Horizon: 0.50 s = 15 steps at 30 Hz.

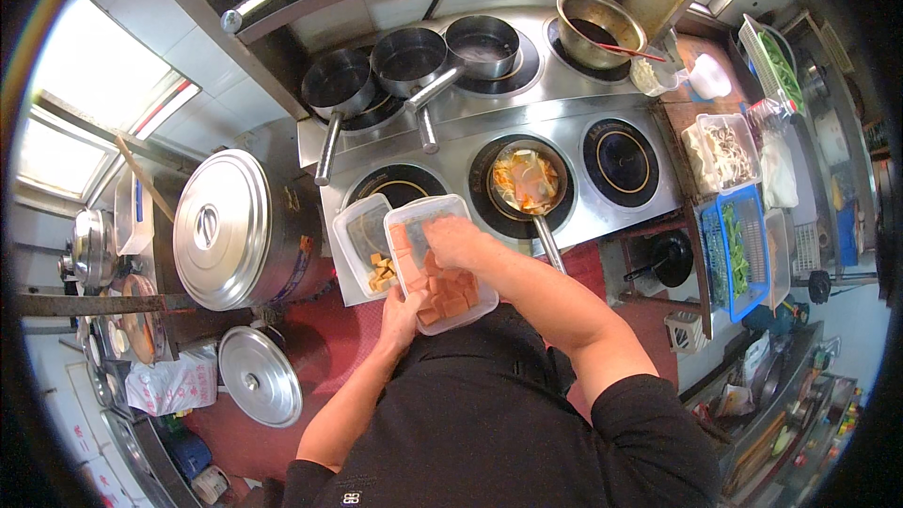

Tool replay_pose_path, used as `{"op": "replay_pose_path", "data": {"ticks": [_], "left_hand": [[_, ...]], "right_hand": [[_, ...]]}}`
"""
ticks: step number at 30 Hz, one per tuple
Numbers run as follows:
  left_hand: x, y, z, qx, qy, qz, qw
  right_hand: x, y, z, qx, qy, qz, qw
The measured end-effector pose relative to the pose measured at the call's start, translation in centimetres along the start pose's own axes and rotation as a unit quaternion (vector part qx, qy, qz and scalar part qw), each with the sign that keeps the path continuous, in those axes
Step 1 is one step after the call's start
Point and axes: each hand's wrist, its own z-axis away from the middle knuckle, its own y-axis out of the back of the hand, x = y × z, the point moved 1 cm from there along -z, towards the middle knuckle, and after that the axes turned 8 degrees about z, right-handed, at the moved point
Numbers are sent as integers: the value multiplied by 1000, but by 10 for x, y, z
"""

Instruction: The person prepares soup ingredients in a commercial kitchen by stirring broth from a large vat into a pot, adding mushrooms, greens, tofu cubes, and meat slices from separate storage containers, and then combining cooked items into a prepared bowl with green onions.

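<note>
My left hand (403, 315) grips the near left rim of a clear plastic container (487, 307), which is tilted and holds slices and chunks of pink luncheon meat (448, 293). Inside its far end is my right hand (451, 240), blurred, with its fingertips hidden; whether it holds a piece cannot be told. Just left, a second clear container (356, 261) holds yellow-brown cubes (382, 274). Beyond my right forearm, a small steel saucepan (561, 201) sits on an induction burner with shredded vegetables and a pink slice (534, 190) in it.
Three empty saucepans (409, 56) stand along the back burners, handles toward me. A steel bowl of dark liquid (600, 32) with red chopsticks is at back right. A large lidded pot (222, 229) stands left. On the right are a mushroom container (726, 152) and a blue basket of greens (741, 254).
</note>
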Motion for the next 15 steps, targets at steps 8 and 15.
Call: {"op": "replay_pose_path", "data": {"ticks": [8,15], "left_hand": [[-10,2,-3,-14,-8,63,998],[-2,-1,4,-10,9,185,983]], "right_hand": [[2,-1,-1,-47,44,58,996],[7,31,33,232,55,-97,966]]}}
